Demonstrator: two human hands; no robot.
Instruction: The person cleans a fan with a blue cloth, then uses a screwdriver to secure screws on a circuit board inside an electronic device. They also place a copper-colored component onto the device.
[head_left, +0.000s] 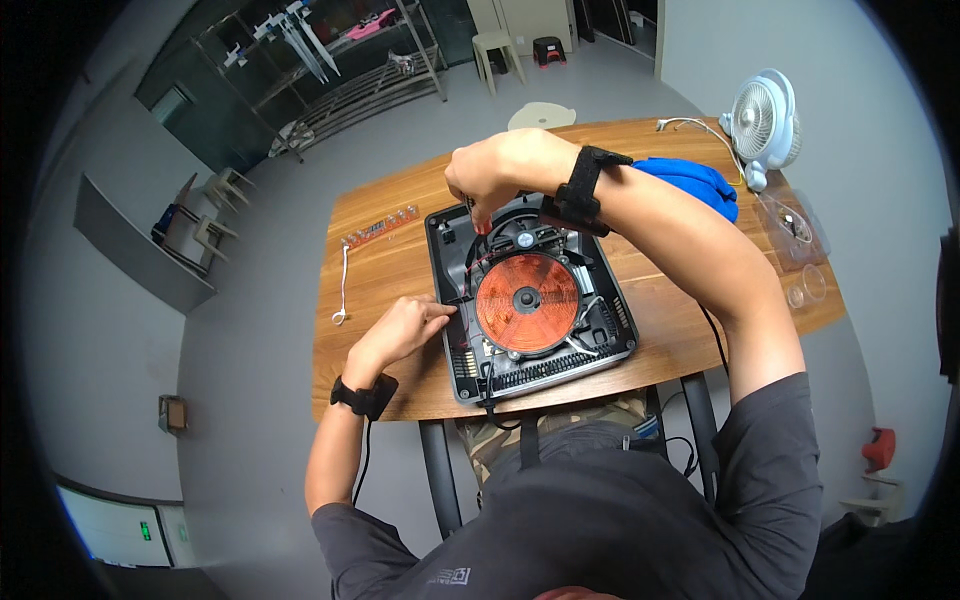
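An opened induction cooker (618,318) lies on the wooden table in front of me, its inside facing up. The round copper coil (540,325) sits in its middle, with dark wires along the left side. My right hand (497,172) reaches over the far part of the case, fingers closed around what looks like a screwdriver (482,228) with a red and black handle, pointing down. Its tip is hidden. At the case's left edge, my left hand (404,328) rests with the index finger stretched onto the rim and holds nothing.
On the wooden table (385,270), a strip of small pieces (380,228) and a white cord (345,285) lie left. A blue cloth (690,180), a small fan (762,120) and clear plastic containers (813,284) are at the right. A pale stool (542,115) stands beyond.
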